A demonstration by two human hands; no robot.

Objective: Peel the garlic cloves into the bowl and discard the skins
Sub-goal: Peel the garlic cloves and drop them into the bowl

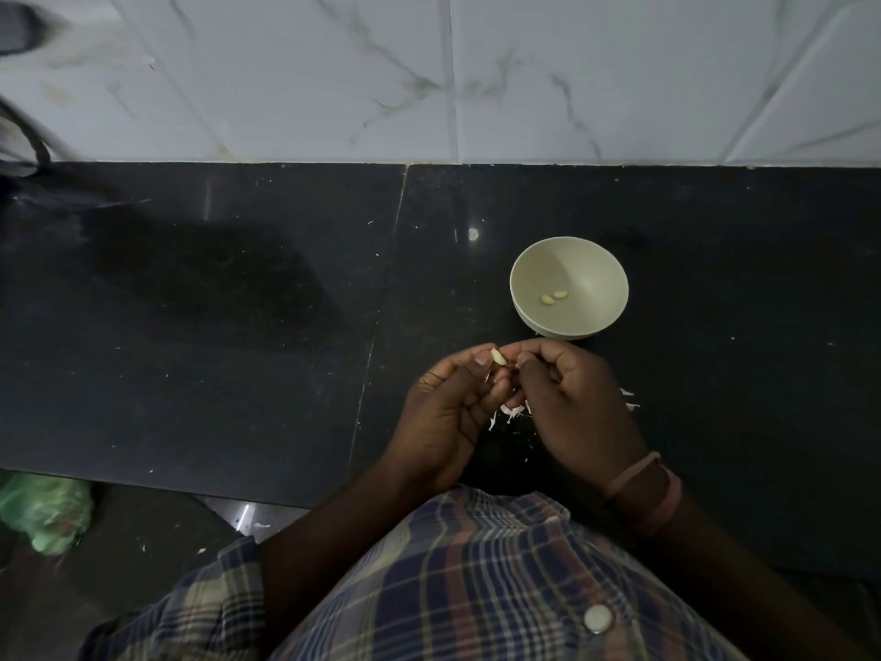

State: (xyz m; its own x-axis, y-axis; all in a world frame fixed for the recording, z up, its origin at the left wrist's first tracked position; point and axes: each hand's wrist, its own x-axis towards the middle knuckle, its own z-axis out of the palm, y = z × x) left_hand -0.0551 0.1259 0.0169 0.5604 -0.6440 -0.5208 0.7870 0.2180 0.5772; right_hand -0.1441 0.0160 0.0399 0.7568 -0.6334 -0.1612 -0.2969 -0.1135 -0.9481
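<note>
Nearest the camera, a checked cotton shirt (476, 579) fills the bottom of the view, and both forearms reach out from it over the polished black stone counter (214, 326). The left hand (448, 412) pinches a small pale garlic clove (498, 357) between thumb and forefinger, its grip closed on the clove. The right hand (572, 403), with two pink bands at the wrist, has its fingers curled in against the same clove, apparently picking at the skin; what its fingertips actually hold is hidden. Below and between the hands, thin white papery skins (512, 412) lie scattered on the counter, with a few more just right of the right hand. Just beyond the hands stands a round cream bowl (529, 260) holding two peeled yellowish cloves (553, 298). Behind it rises a wall of white marbled tiles (572, 78).

By this showing, the work seems early: two cloves done, a third half stripped, and the skins not yet discarded. No unpeeled supply is visible.
</note>
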